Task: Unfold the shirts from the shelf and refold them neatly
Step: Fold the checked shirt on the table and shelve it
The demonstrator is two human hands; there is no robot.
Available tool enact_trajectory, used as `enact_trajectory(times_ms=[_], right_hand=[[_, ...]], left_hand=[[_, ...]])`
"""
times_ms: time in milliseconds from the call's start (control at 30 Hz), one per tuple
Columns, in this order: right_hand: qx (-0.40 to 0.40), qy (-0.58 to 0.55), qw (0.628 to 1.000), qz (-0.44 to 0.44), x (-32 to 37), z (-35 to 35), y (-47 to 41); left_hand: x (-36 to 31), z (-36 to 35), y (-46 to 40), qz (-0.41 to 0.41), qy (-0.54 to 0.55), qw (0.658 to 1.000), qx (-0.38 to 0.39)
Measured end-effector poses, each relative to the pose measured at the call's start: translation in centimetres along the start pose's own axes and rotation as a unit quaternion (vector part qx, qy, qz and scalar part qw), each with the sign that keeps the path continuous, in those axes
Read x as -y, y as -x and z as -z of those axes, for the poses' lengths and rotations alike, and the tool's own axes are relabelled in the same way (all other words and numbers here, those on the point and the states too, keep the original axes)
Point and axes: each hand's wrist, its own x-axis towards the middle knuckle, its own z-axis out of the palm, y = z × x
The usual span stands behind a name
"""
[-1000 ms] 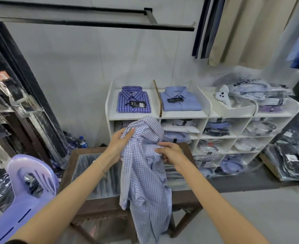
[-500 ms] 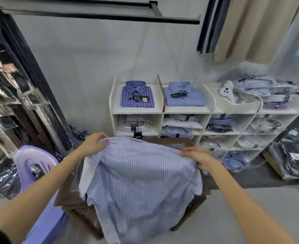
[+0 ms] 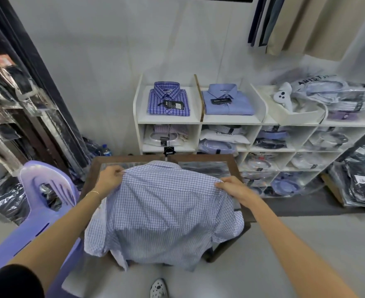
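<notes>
On the small brown table (image 3: pixel 233 162) in front of me, I am laying out the checked shirt (image 3: pixel 166 214) with its back facing up. I am gripping one shoulder of it with my left hand (image 3: pixel 109 179), fingers curled tight on the cloth. I am gripping the other shoulder with my right hand (image 3: pixel 233 188) the same way. The collar end is lying near the far side of the table, and the bottom of the shirt is hanging off the near edge toward my shoe (image 3: pixel 159 288).

I think I am only part way through. This shirt is open and spread flat now, so the unfolding bit looks done. The folding is not yet started: the sleeves are sticking out at both sides and nothing is turned in. On the white shelf (image 3: pixel 136 117) by the wall, a dark blue checked shirt (image 3: pixel 168 101) and a plain blue shirt (image 3: pixel 227 100) are sitting folded on top. I am guessing they are waiting for their turn.

Some things I am not able to see. The shirt front and its buttons are hidden underneath. The table top is mostly covered. The lower shelf boxes are holding shirts in shiny bags, and I cannot count them.
</notes>
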Motion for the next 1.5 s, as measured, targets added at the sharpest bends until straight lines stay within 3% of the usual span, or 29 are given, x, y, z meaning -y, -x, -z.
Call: enact_trajectory(times_ms=[67, 133, 267, 433, 567, 667, 767, 833, 900, 967, 1133, 1200, 1267, 1333, 1500], right_hand=[[0.002, -0.007, 1.000, -0.006, -0.1, -0.2, -0.4], [0.004, -0.009, 1.000, -0.011, 0.0, -0.4, -0.1], [0.033, 0.018, 0.999, -0.016, 0.0, -0.9, -0.4], [-0.051, -0.006, 0.998, 0.048, 1.2, -0.5, -2.8], [-0.069, 0.013, 0.992, 0.107, 4.6, 1.9, -4.5], [-0.095, -0.004, 0.983, 0.154, 8.3, 4.6, -5.7], [-0.157, -0.081, 0.970, 0.165, 10.5, 6.6, -8.3], [-0.171, -0.032, 0.970, 0.169, 10.6, 6.7, -10.9], [-0.136, 0.091, 0.977, 0.139, 9.4, 5.7, -13.7], [-0.111, 0.175, 0.973, 0.099, 7.5, 4.3, -16.0], [-0.040, 0.177, 0.983, 0.041, 6.1, 3.3, -18.3], [0.009, 0.168, 0.986, -0.019, 5.6, 4.0, -18.8], [0.032, 0.233, 0.971, -0.040, 4.7, 4.9, -19.4], [0.025, 0.281, 0.959, -0.036, 4.2, 5.5, -20.0], [-0.090, 0.268, 0.959, -0.008, 6.1, 5.8, -21.7]], left_hand=[[0.1, 0.2, 0.2, 0.042, 0.118, 0.989, 0.072], [0.6, 0.7, 0.6, 0.052, 0.160, 0.978, 0.126], [2.1, 1.7, 1.1, 0.004, 0.082, 0.972, 0.220], [3.8, 2.5, -2.0, -0.019, 0.038, 0.963, 0.267], [1.4, 5.3, -5.5, -0.070, -0.039, 0.931, 0.356], [-0.9, 7.9, -8.6, -0.110, 0.066, 0.934, 0.334], [-3.0, 9.0, -11.8, -0.122, 0.186, 0.938, 0.264], [-2.9, 7.5, -14.5, -0.129, 0.125, 0.960, 0.214], [-1.6, 4.7, -16.6, -0.115, -0.009, 0.972, 0.205], [0.7, 1.9, -17.8, -0.075, -0.054, 0.978, 0.189], [3.6, -0.9, -18.4, -0.025, -0.012, 0.991, 0.131], [3.7, -0.7, -18.1, -0.022, 0.008, 0.990, 0.140], [4.0, -0.6, -18.3, -0.056, -0.002, 0.984, 0.167], [3.9, -0.2, -18.9, -0.065, 0.010, 0.984, 0.168], [1.9, 1.6, -21.1, -0.084, 0.058, 0.992, 0.071]])
